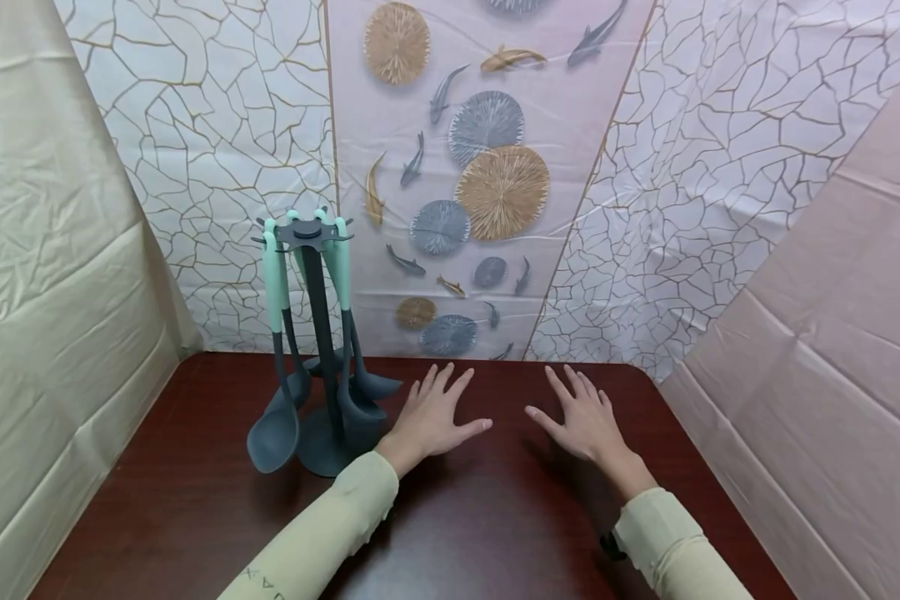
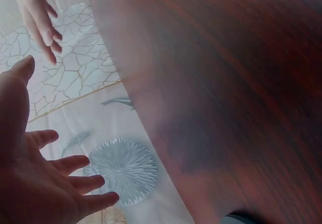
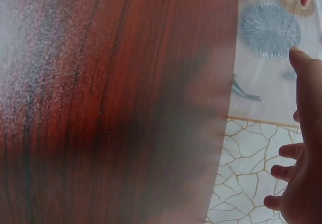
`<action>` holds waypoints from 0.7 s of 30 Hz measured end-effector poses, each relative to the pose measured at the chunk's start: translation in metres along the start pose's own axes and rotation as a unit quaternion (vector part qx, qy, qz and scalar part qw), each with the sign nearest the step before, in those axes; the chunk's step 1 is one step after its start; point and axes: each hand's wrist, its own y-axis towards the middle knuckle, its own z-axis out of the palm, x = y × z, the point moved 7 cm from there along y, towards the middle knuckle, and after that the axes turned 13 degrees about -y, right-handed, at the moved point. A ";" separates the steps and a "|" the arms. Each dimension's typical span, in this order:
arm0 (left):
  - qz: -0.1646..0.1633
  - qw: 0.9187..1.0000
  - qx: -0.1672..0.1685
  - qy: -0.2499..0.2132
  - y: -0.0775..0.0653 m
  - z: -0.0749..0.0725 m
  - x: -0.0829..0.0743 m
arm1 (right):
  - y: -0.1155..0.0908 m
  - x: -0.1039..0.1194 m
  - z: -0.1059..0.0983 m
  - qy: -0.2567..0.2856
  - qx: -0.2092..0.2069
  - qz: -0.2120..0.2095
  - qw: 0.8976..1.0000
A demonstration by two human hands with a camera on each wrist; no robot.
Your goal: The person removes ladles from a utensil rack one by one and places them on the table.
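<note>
Above the near worktop, sleeves: two pale sleeves [image 1: 307, 533] were stretched forward over the reddish-brown worktop [image 1: 510, 517], with a dark band [image 1: 612, 546] at the right cuff.
Hands: the left hand [image 1: 435, 421] and the right hand [image 1: 588, 421] were held apart, fingers spread, with nothing gripped.
Utensil stand: left of the left hand, the dark stand [image 1: 319, 317] was set upright on the worktop, with green-handled utensils [image 1: 272, 283] hung heads down.
Backdrop: beyond the worktop, a patterned cloth [image 1: 495, 192] was hung.
Tipping risk: the stand might have been toppled by a leftward sweep of the left forearm, its cuff being near the base; contact could not be told.
Swinging risk: a utensil might have been unhooked if brushed, being hung only by its handle top.
Count: two sleeves, one band, two hands, one worktop, one stand, at least five overlapping utensils and one patterned cloth were seen.
</note>
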 end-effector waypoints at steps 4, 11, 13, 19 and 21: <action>0.006 1.000 -0.007 -0.012 0.000 -0.004 -0.004 | 0.000 0.000 -0.002 -0.002 -0.004 -0.002 1.000; 0.012 0.999 -0.021 -0.032 -0.002 -0.010 -0.011 | 0.000 0.000 -0.005 0.022 -0.006 0.004 1.000; 0.016 0.999 -0.029 -0.040 -0.004 -0.013 -0.014 | 0.001 0.002 -0.010 0.035 -0.010 0.006 0.999; 0.048 0.995 -0.057 -0.069 -0.009 -0.024 -0.033 | 0.004 0.002 -0.026 0.143 0.005 0.027 0.989; 0.058 0.993 -0.064 -0.081 -0.012 -0.027 -0.041 | 0.003 0.001 -0.029 0.185 0.020 0.041 0.982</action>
